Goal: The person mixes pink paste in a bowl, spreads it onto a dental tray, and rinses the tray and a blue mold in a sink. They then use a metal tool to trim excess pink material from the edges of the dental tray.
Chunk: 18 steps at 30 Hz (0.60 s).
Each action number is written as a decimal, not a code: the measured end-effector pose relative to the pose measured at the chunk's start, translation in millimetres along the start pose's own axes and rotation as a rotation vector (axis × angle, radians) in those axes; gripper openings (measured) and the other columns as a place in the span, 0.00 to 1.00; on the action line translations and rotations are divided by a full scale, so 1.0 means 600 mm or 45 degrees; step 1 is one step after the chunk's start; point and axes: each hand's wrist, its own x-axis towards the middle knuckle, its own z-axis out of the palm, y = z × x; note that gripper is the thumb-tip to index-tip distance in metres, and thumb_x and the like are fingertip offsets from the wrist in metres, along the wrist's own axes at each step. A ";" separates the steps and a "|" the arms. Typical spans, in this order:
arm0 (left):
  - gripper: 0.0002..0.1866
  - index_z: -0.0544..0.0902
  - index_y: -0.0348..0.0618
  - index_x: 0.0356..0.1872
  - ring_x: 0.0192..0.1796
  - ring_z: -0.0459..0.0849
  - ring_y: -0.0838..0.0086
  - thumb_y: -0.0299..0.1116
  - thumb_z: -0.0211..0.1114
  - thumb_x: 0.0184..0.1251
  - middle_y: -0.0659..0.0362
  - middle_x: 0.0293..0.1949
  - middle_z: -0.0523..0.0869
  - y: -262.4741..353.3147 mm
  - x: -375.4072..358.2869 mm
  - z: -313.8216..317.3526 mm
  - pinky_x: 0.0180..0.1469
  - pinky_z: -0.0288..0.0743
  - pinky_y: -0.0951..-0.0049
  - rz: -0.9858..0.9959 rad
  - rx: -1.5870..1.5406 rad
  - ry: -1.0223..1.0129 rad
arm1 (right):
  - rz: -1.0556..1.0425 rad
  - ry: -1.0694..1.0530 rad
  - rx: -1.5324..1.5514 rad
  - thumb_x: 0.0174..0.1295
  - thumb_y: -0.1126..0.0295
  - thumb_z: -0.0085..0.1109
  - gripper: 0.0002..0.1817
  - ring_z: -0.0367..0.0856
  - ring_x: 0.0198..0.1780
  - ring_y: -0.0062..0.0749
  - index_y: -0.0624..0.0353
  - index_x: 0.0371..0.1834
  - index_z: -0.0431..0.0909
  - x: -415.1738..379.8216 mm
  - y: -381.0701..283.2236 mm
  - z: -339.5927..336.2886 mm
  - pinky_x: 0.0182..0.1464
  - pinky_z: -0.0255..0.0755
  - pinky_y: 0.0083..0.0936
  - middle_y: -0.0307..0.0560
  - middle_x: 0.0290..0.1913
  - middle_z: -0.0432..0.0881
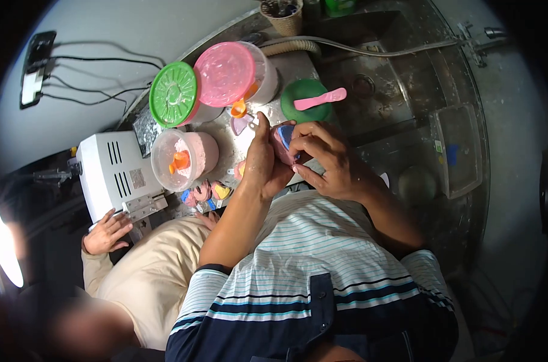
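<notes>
A pink and blue dental impression (282,142) is held up over the counter between my two hands. My left hand (262,158) is wrapped round its left side, with the thumb pointing up. From the right, my right hand (327,158) grips its edge with bent fingers and thumb. The fingers cover much of the piece. Just beyond them sits a green mixing bowl (289,108) with a pink spatula (320,99) lying across it. Several more pink, yellow and blue impressions (207,193) lie on the counter to the left of my left forearm.
An open tub (206,154) holds pink powder and an orange scoop (180,160). Behind are lidded tubs, one with a green lid (173,95), one pink (226,73). A metal sink (382,78) lies right. At left, a co-worker's hand (108,232) rests by a white machine (112,172).
</notes>
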 end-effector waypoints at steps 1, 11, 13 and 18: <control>0.36 0.75 0.40 0.49 0.51 0.81 0.63 0.67 0.38 0.73 0.54 0.42 0.82 -0.003 0.005 0.011 0.60 0.74 0.58 -0.009 0.042 -0.061 | 0.026 -0.012 0.054 0.49 0.79 0.69 0.14 0.77 0.48 0.42 0.59 0.38 0.77 -0.004 0.005 -0.009 0.51 0.73 0.34 0.48 0.47 0.74; 0.41 0.73 0.36 0.55 0.57 0.80 0.58 0.69 0.36 0.72 0.48 0.53 0.80 -0.016 0.059 0.135 0.64 0.73 0.54 -0.063 0.280 -0.269 | 0.153 0.245 0.294 0.49 0.78 0.68 0.21 0.77 0.52 0.41 0.61 0.49 0.77 -0.013 0.051 -0.092 0.57 0.73 0.33 0.52 0.56 0.73; 0.41 0.73 0.35 0.55 0.57 0.80 0.58 0.69 0.36 0.72 0.48 0.52 0.80 -0.015 0.077 0.153 0.64 0.73 0.53 -0.067 0.270 -0.223 | 0.036 0.310 0.061 0.51 0.74 0.70 0.28 0.79 0.53 0.41 0.61 0.58 0.76 -0.005 0.062 -0.112 0.53 0.77 0.29 0.54 0.59 0.75; 0.42 0.74 0.35 0.53 0.53 0.82 0.55 0.70 0.37 0.70 0.47 0.48 0.82 0.002 0.143 0.193 0.60 0.75 0.49 -0.099 0.431 -0.169 | 0.109 0.446 -0.002 0.51 0.70 0.73 0.19 0.83 0.45 0.38 0.61 0.45 0.79 -0.015 0.104 -0.168 0.46 0.79 0.28 0.50 0.50 0.80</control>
